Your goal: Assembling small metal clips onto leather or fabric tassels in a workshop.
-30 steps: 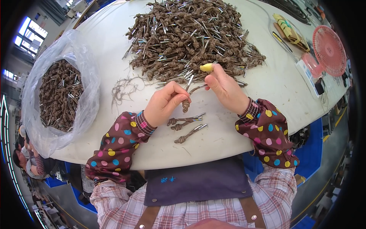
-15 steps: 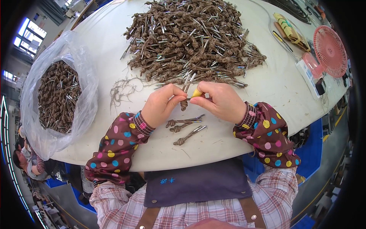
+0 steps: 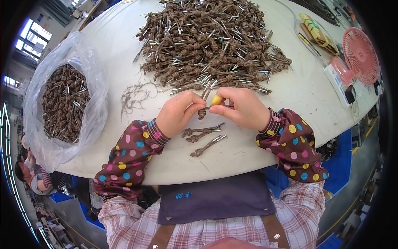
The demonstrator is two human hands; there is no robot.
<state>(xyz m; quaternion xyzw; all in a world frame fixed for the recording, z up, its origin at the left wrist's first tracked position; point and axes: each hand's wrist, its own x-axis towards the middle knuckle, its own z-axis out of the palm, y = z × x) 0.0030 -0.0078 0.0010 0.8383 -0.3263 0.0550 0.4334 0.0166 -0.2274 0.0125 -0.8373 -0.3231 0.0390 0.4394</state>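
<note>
At nine o'clock on the white table, an open clear plastic bag holds a mass of brown knotted cords with silvery tips, like those heaped in a loose pile at twelve o'clock. Near the middle of the view, the left hand pinches one knotted cord, its knot toward six and its tips toward twelve, while the right hand, a yellow cover on one finger, closes its fingertips just beside it on something thin, too small to identify. Three loose cords lie just below the held one, toward six o'clock.
</note>
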